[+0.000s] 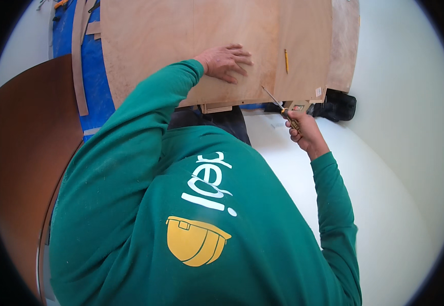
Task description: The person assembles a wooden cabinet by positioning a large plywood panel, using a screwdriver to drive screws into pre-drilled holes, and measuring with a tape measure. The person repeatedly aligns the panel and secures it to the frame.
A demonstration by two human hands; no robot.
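My left hand lies flat on a large light-brown plywood panel, fingers spread. In my right hand is a screwdriver with a dark and yellow handle, my fingers wrapped round it. Its thin metal shaft points up and left, with the tip near the front edge of the panel; whether the tip touches the wood I cannot tell. A yellow pencil rests on the panel to the right of my left hand.
Blue sheeting with wood strips lies left of the panel. A brown curved surface stands at the far left. A black object sits beside the panel's right front corner. Pale floor spreads to the right.
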